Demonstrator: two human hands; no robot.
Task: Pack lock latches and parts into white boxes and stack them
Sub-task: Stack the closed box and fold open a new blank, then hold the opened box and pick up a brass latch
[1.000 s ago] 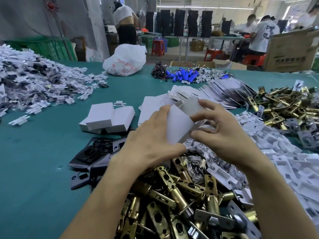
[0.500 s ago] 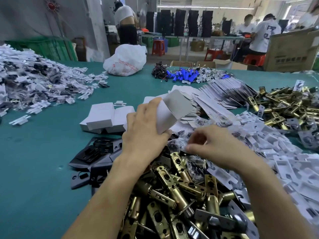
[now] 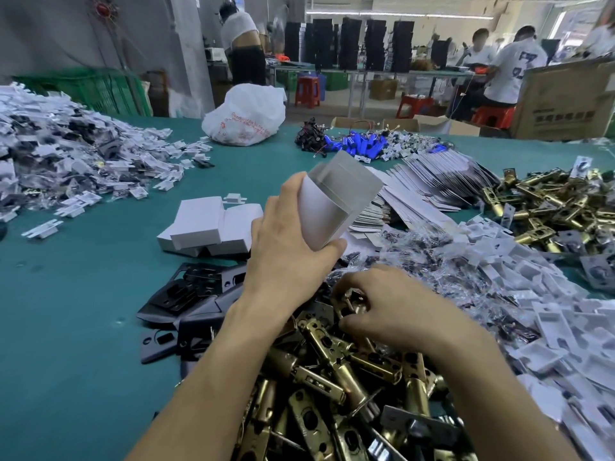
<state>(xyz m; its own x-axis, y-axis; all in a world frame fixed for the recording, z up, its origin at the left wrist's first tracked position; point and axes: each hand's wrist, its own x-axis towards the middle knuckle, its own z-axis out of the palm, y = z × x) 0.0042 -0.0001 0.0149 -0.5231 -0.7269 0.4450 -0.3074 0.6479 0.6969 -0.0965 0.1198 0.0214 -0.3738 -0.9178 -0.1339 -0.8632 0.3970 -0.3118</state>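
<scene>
Bkgd: workers (image 3: 512, 71) at 1 o'clock, too blurry to tell what they handle.
Hidden: R hand (image 3: 392, 311) covers most of the brass latch (image 3: 352, 302) it grips, atop latch pile (image 3: 332, 377) at 6 o'clock.
Surface: teal table (image 3: 83, 327).
L hand (image 3: 289, 261): wrapped round open-ended white box (image 3: 332, 207), held up at centre.
Around: closed boxes (image 3: 206, 224) at 9 o'clock; black plates (image 3: 189, 294) nearer.

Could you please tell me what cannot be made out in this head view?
Head view: the white box in the left hand; its walls hide any contents.
Head view: the latch under the right hand; curled fingers cover most of it.
Head view: print on the white bag; too small to read.
</scene>
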